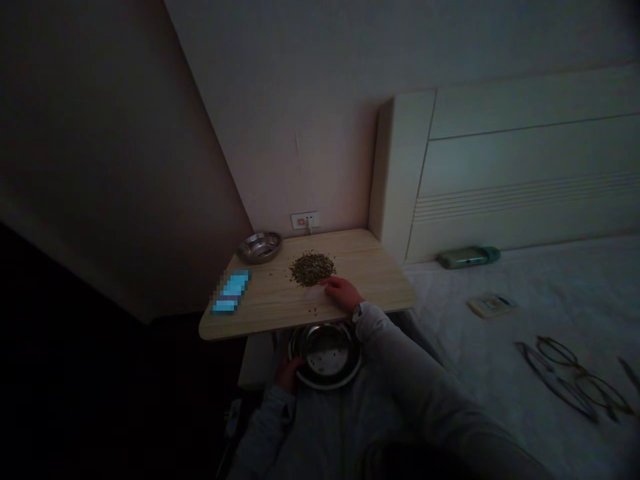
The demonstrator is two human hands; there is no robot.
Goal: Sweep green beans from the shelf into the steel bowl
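A pile of small dark grains lies on a light wooden table. My right hand rests on the tabletop right beside the pile, fingers curled toward the grains; what they pinch is too small to see. My left hand grips the rim of a steel bowl held below the table's near edge. A few grains lie in that bowl. Loose grains are scattered near the table edge.
A second steel bowl sits at the table's back left, a lit phone at its left. A wall socket is behind. On the bed to the right lie a green case, a small card and glasses.
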